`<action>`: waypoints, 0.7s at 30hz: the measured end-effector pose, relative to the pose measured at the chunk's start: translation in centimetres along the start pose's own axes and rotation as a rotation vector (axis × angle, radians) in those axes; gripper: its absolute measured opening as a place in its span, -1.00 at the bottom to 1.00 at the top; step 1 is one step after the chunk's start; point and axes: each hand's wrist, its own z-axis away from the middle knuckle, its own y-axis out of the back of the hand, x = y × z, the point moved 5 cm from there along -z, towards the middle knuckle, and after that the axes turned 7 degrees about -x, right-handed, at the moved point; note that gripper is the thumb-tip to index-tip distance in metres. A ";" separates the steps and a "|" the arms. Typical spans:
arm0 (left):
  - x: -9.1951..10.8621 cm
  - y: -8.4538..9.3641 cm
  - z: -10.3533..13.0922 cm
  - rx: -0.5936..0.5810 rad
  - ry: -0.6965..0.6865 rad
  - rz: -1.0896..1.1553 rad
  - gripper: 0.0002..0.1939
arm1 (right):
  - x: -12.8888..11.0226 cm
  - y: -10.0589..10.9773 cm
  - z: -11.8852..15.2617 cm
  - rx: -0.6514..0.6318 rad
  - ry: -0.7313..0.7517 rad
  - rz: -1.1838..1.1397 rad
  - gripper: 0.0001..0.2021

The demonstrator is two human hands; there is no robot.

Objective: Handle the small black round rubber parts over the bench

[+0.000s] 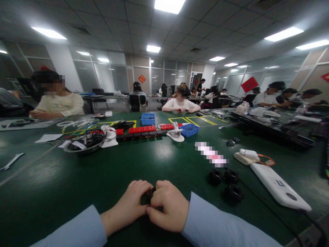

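My left hand (130, 201) and my right hand (169, 205) meet low in the middle of the view, just above the green tabletop (108, 171). The fingers of both are bent inward and closed around a small dark object (152, 192). Only a sliver of it shows between the fingers, so its kind cannot be made out. To the right of my hands lie three round black ring-shaped parts: one at the left (215, 176), one beside it (231, 176) and one nearer to me (234, 192).
Farther right lies a white device (280, 185) with a black cable. A metal bowl of cables (83, 147), a red-topped row of blocks (142, 130), a white clamp (175, 133) and blue bins (189, 130) stand ahead. A wrench (12, 161) lies left. People sit across the table.
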 end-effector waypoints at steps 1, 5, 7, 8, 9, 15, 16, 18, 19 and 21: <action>0.1 0.0 0.0 -0.003 0.001 -0.001 -0.88 | 0.1 0.0 0.0 0.009 -0.023 0.017 -0.73; -0.1 0.1 0.0 -0.002 0.010 -0.004 -0.84 | 0.7 0.2 -0.1 0.033 -0.098 0.073 -0.68; -0.2 0.0 0.0 -0.007 0.009 -0.004 -0.81 | 1.1 0.3 -0.1 0.037 -0.147 0.102 -0.66; -0.3 -0.1 -0.1 -0.009 0.004 -0.004 -0.78 | 1.4 0.4 -0.1 0.039 -0.180 0.113 -0.65; -0.4 -0.1 -0.1 -0.010 -0.002 -0.003 -0.75 | 1.7 0.5 -0.1 0.041 -0.216 0.117 -0.63; -0.6 -0.3 -0.1 -0.008 -0.023 -0.006 -0.72 | 3.2 0.8 0.0 0.090 -0.366 0.087 -0.63; -0.5 -0.3 -0.1 -0.004 -0.022 -0.008 -0.72 | 3.1 0.8 0.0 0.109 -0.365 0.073 -0.67; -0.5 -0.3 -0.1 0.007 -0.021 -0.010 -0.72 | 2.9 0.9 0.1 0.136 -0.335 0.040 -0.71; -0.4 -0.2 -0.1 0.013 -0.020 -0.012 -0.74 | 2.6 0.8 0.1 0.143 -0.311 0.025 -0.69; -0.3 -0.2 -0.1 0.018 -0.018 -0.014 -0.76 | 2.2 0.7 0.1 0.140 -0.266 0.011 -0.67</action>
